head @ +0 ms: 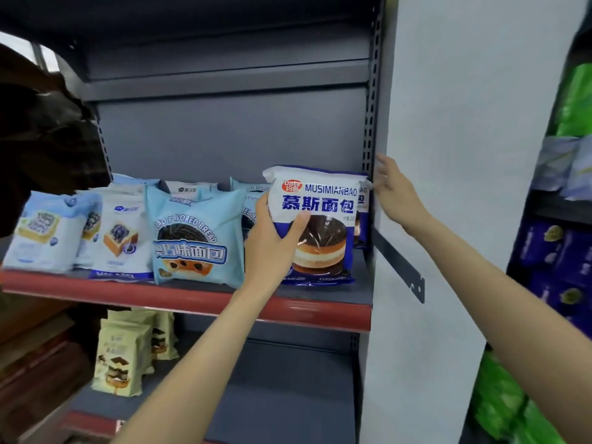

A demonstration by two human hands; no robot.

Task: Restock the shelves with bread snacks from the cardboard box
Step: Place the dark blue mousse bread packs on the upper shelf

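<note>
While the left hand (272,241) gripped the white-and-blue mousse bread packet (317,225), thumb pressed across its front and fingers curled behind its left edge, the packet stood upright at the right end of the red-edged shelf (192,299), its bottom edge resting on the shelf. A second packet of the same kind (362,213) peeked out just behind it. The right hand (395,190) held nothing; its fingers were straight and lay against the front edge of the white side panel (448,155), beside the slotted upright. To the left of the held packet stood a light blue cocoa-flavoured bread packet (195,238), then pale blue toast packets (118,235). On the lower shelf (282,386) stood cream-coloured cake packets (123,357). The cardboard box could not be made out.
</note>
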